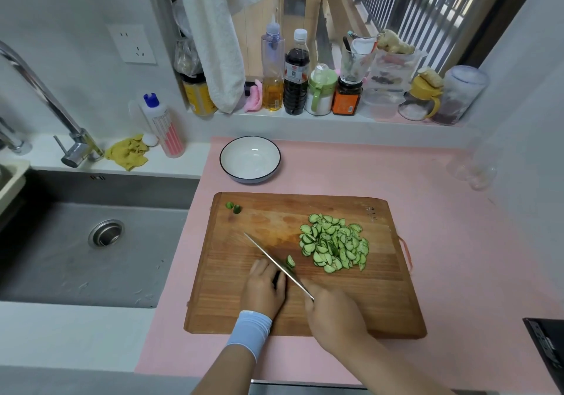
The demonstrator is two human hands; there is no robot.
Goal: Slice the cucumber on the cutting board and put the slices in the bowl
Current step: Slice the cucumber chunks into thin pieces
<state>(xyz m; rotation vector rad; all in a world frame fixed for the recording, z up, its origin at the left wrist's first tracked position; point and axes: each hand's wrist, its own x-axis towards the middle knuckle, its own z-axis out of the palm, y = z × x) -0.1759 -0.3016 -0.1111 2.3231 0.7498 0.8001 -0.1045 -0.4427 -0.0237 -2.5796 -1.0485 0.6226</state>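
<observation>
You are close to the end of the cutting. Your right hand (334, 315) is closed around the handle of the long steel knife (274, 262). The handle is buried in the fist, and the blade runs up and to the left from it, across the front of your left hand (265, 288). That hand sits knuckles up on the brown wooden cutting board (229, 303), fingers curled down over the last dark green cucumber stub (277, 278). Only a sliver of the stub shows under the fingers, so its length is impossible to judge. One fresh half-round slice (290, 261) leans just past the blade, ahead of your left fingertips. The heap of pale green half-moon slices (334, 246) lies ahead and right of your right hand. Two small green end pieces (233, 207) sit far ahead of your left hand, at the board's far corner. The white round bowl with a dark rim (250, 162) stands beyond the board, ahead of your left hand, and holds nothing, so by my reading the whole transfer is not yet begun.
</observation>
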